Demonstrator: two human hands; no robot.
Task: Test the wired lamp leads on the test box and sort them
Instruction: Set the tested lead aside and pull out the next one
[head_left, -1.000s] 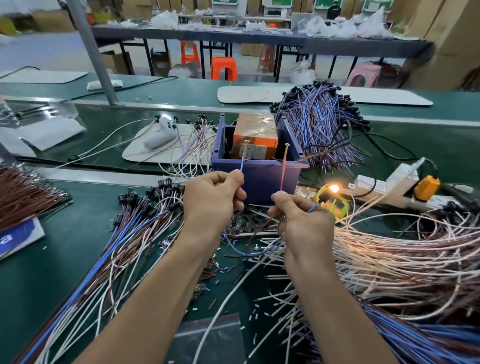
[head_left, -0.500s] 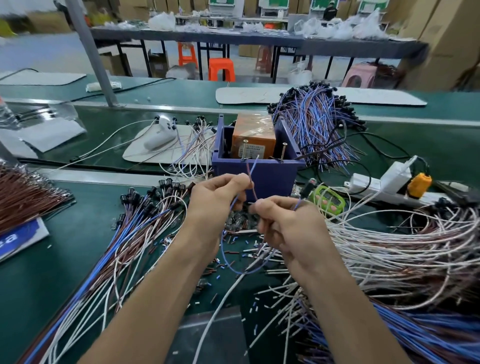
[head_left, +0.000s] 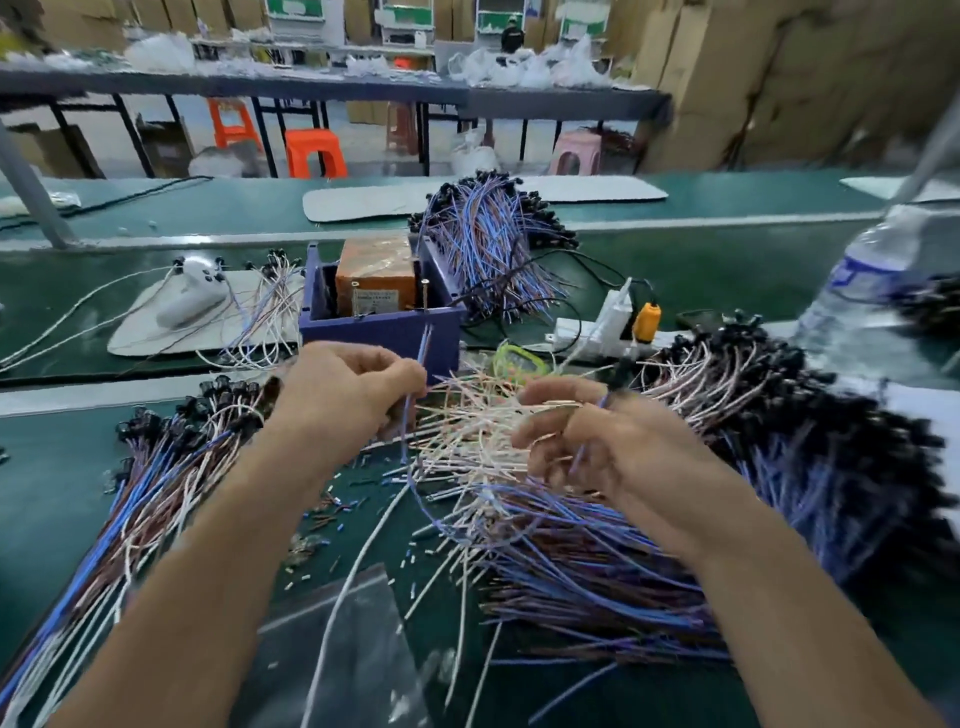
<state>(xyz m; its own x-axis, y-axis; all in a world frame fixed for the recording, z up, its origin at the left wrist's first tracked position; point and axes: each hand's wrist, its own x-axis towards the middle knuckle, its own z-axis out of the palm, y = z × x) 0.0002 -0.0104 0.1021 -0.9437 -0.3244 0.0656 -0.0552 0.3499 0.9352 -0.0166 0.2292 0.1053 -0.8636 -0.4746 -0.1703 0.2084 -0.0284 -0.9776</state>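
Blue lead (head_left: 405, 439): left hand (head_left: 348, 395) pinched it.
Right hand (head_left: 597, 447): curled in lead pile (head_left: 571, 551), hold unclear.
Risk: tangle could drag untested leads along.

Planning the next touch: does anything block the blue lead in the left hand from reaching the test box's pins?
Nothing visible does. The left hand pinches the thin blue wire lead, whose tip rises before the purple plastic test box, just below its right upright metal pin.
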